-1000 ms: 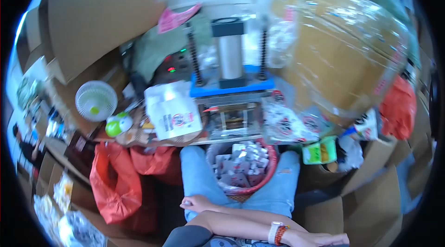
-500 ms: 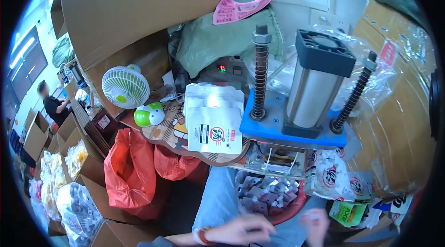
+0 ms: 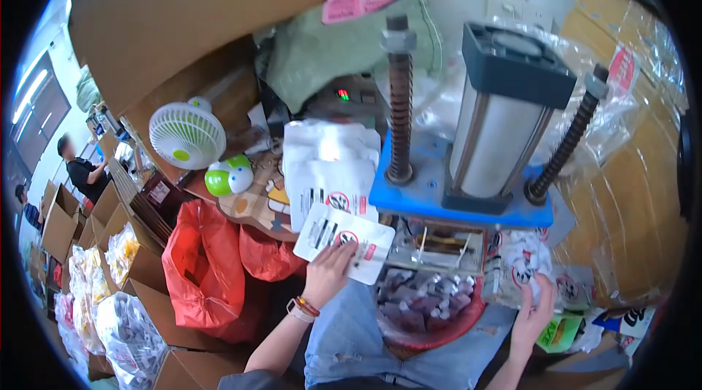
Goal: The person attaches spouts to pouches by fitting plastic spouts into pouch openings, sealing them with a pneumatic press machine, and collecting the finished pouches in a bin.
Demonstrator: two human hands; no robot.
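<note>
My left hand [image 3: 330, 271] has its fingers pressed on a flat white pouch [image 3: 319, 232] with a round red-and-black print. This pouch is tilted in front of a stack of similar white pouches [image 3: 333, 148] on the tabletop. At the right, my right hand [image 3: 537, 309] reaches to a printed plastic-lined holder [image 3: 504, 284] with small white pieces [image 3: 521, 251] in it. Its thumb and fingers are bent around something pale that I cannot make out. Between the hands stands the press, with a blue plate [image 3: 439, 196] and a metal cylinder [image 3: 486, 145].
Below the press, a red basin [image 3: 474, 315] holds many small silvery pieces. A small fan [image 3: 186, 135] stands at the left, above red bags [image 3: 201, 273]. Open cartons [image 3: 183, 368] line the left side. A person [image 3: 84, 170] is in the far left background.
My left hand has risen from my lap to the pouch stack and now holds a pouch. My right hand has moved up and right to the small white pieces. The view has shifted slightly.
</note>
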